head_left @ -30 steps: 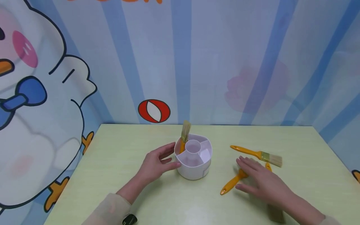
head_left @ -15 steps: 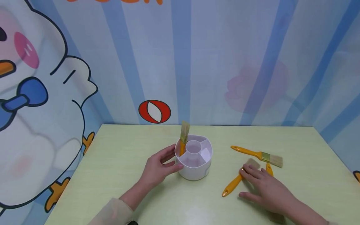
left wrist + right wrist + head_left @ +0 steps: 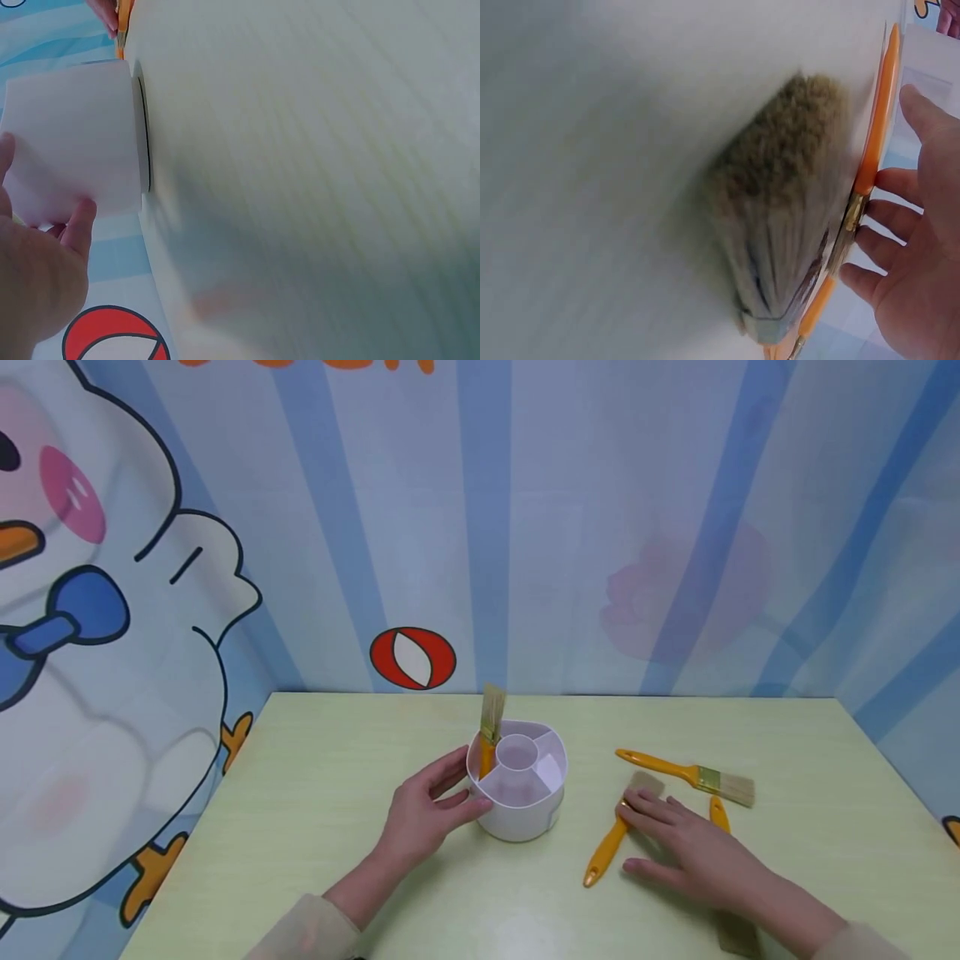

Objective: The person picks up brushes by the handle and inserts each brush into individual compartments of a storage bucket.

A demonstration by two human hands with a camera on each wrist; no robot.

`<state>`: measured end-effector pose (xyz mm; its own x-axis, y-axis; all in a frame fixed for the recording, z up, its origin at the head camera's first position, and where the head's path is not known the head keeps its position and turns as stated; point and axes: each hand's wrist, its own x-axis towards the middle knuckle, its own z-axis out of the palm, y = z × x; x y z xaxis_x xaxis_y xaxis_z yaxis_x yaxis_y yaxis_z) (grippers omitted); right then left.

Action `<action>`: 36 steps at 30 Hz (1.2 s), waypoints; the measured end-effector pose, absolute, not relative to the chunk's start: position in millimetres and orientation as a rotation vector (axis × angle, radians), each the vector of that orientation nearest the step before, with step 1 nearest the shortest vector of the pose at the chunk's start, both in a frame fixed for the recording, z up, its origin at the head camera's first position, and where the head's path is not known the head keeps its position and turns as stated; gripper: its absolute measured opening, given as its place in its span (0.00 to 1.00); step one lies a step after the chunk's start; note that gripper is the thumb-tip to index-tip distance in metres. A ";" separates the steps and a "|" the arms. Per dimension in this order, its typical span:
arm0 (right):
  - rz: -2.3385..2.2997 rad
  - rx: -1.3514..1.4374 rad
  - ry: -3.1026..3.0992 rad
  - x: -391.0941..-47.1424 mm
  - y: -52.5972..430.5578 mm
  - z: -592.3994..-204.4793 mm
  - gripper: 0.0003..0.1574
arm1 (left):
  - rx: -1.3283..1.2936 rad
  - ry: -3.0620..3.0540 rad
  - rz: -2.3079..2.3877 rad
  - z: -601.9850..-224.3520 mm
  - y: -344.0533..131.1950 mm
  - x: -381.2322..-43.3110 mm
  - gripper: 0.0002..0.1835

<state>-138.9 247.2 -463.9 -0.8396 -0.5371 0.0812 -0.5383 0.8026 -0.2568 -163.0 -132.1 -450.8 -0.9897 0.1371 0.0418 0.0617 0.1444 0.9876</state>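
Left hand (image 3: 423, 814) grips caddy (image 3: 516, 822) | right hand (image 3: 697, 850), fingers apart, touches brush (image 3: 607, 852) | overlaps second brush (image 3: 718, 814)

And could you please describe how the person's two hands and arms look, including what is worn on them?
The left hand and right hand are bare: no gloves or rings show. A pale beige fabric left sleeve stops short of the hand; the pale beige fabric right sleeve looks alike, though little of it is in frame. No cables show.
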 end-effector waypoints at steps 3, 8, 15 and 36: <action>0.442 0.916 -2.976 -145.0 244.0 -465.2 0.46 | 0.177 2.329 2.003 -451.3 -131.6 -162.4 0.42; 0.484 0.939 -2.991 -152.9 238.7 -467.4 0.46 | 0.153 2.333 1.990 -451.9 -131.1 -161.0 0.42; 0.491 0.988 -2.999 -160.6 234.2 -467.8 0.46 | 0.144 2.332 1.997 -452.2 -130.2 -161.0 0.41; 0.325 0.931 -3.012 -164.5 204.3 -471.3 0.55 | 0.159 2.330 1.999 -456.4 -131.0 -161.8 0.41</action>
